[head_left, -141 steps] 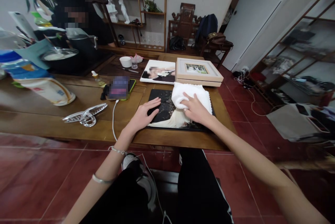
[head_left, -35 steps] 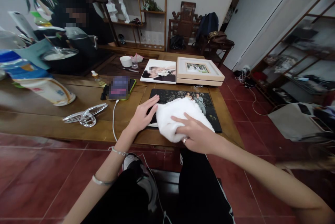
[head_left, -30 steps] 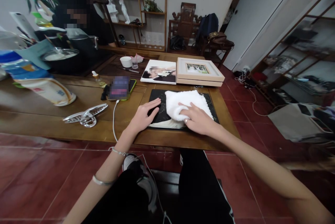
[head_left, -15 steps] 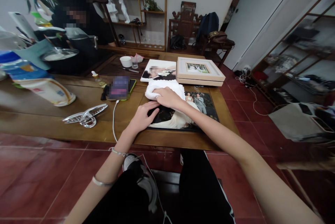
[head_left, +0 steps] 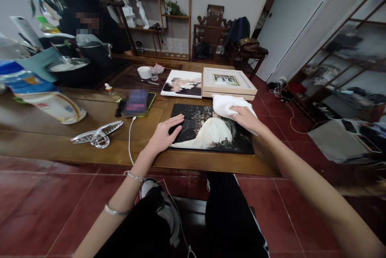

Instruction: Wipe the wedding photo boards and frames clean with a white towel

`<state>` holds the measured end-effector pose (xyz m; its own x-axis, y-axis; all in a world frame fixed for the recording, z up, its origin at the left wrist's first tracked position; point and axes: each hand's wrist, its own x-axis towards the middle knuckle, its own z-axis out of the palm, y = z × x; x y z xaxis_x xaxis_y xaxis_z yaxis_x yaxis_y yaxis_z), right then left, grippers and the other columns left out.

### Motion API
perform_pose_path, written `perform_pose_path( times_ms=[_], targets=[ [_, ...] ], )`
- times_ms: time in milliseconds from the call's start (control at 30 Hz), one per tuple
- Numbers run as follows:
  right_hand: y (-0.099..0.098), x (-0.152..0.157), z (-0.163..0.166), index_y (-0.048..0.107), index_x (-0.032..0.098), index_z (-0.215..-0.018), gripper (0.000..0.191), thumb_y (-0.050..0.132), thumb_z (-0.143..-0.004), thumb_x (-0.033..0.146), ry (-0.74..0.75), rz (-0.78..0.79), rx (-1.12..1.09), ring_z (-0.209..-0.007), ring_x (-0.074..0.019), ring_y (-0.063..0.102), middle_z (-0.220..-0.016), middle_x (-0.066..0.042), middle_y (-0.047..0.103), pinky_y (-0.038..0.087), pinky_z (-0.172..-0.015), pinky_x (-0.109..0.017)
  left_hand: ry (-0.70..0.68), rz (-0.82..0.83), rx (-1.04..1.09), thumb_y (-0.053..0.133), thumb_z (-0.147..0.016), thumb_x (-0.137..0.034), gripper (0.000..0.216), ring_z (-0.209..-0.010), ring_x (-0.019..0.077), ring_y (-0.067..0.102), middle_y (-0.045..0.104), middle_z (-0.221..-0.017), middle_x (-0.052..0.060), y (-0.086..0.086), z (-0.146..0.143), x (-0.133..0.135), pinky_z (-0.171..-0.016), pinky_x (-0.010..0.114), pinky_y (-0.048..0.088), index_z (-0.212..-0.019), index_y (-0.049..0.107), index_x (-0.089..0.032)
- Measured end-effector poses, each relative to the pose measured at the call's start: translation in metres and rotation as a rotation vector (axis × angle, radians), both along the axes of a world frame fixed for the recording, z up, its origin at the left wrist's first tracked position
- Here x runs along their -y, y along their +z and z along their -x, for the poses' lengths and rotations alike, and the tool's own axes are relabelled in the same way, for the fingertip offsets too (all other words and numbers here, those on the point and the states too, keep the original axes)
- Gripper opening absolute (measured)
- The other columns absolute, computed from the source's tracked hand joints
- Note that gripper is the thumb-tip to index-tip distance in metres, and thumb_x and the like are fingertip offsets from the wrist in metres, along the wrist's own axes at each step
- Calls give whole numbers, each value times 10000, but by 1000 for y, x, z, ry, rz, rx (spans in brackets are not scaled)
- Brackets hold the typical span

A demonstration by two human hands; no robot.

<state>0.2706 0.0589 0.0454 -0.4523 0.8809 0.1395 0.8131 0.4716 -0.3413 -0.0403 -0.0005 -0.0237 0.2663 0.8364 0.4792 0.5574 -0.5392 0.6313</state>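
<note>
A dark photo panel point(head_left: 199, 129) with a long white dress in its picture lies flat near the table's front edge. My left hand point(head_left: 166, 132) rests flat on its left side, fingers stretched out. A white towel point(head_left: 226, 104) is bunched in my right hand point(head_left: 243, 118), which presses it on the panel's upper right part and covers that corner of the picture. Just behind the panel lie a white-edged photo print point(head_left: 182, 83) and a stack of pale picture frames point(head_left: 230, 82).
Left of the panel are a phone point(head_left: 137, 103) with a white cable, a silver hair claw clip point(head_left: 98, 133), a dropper bottle point(head_left: 112, 92) and a blue-and-white pack point(head_left: 42, 93). A white cup point(head_left: 144, 72) stands farther back. A person point(head_left: 90, 16) in dark clothes sits across the table.
My right hand has slid the towel rightward, from the panel's upper left to its upper right. The panel's left part is now uncovered. My left hand has stayed in place.
</note>
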Motion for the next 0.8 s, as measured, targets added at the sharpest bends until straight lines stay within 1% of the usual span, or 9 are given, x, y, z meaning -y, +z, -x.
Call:
perform_pose_path(
  times_ms=[133,200,300,400,467,533,633,700,800],
  targets=[
    [-4,19,-11,677,204,-849,317,386,-737,150,-14,25,14,-940,-275,616,-879,-33,714,380,-977,-441,5,-2,-6,500,-909,-375,362,-1231,248,542,618,-1274,98,0,0,0,-1083,463,391,-1164,662,-177],
    [-5,38,-14,666,217,-824,309,385,-729,131,1,61,14,-989,-279,621,-901,-28,720,342,-1030,-476,2,-5,-8,502,-907,-369,362,-1232,246,542,618,-1274,100,0,0,0,-1084,458,390,-1166,661,-172],
    [3,76,-18,641,225,-762,287,387,-708,104,53,137,10,-1073,-274,608,-1034,-37,714,317,-1069,-496,-1,-6,-9,504,-907,-363,369,-1235,245,540,615,-1275,110,-1,0,0,-1087,453,387,-1173,656,-158],
    [18,117,-19,653,242,-787,313,393,-690,98,65,204,55,-1097,-281,601,-1062,-35,710,393,-1009,-496,2,0,-8,503,-906,-371,370,-1235,251,539,615,-1275,107,0,0,0,-1084,466,387,-1172,658,-166],
    [28,138,-20,668,260,-790,346,395,-665,87,73,246,103,-1043,-278,623,-966,-32,724,447,-942,-464,4,-1,-7,506,-903,-378,368,-1232,253,542,618,-1272,102,0,0,0,-1081,471,390,-1166,661,-174],
    [34,148,-21,671,273,-755,351,397,-647,81,92,278,130,-981,-265,637,-870,-29,720,469,-894,-423,5,-8,-10,512,-898,-380,366,-1229,252,545,619,-1271,103,0,-1,1,-1079,469,395,-1160,664,-175],
    [34,138,-23,665,268,-746,303,412,-667,120,58,282,99,-942,-257,621,-837,-36,700,472,-847,-389,4,-18,-15,519,-893,-377,364,-1228,250,546,619,-1271,102,0,-1,1,-1077,468,400,-1159,663,-175],
    [29,118,-25,647,246,-741,253,415,-689,162,31,270,52,-901,-252,607,-829,-38,684,466,-812,-373,1,-21,-16,522,-891,-371,363,-1227,248,547,618,-1272,104,0,-1,1,-1077,465,400,-1160,662,-172],
    [23,76,-25,582,213,-669,178,407,-688,189,35,244,-17,-806,-230,586,-781,-32,656,443,-768,-347,-1,-19,-13,528,-890,-355,360,-1229,244,546,614,-1276,108,0,0,1,-1082,453,397,-1166,659,-164]
  ],
)
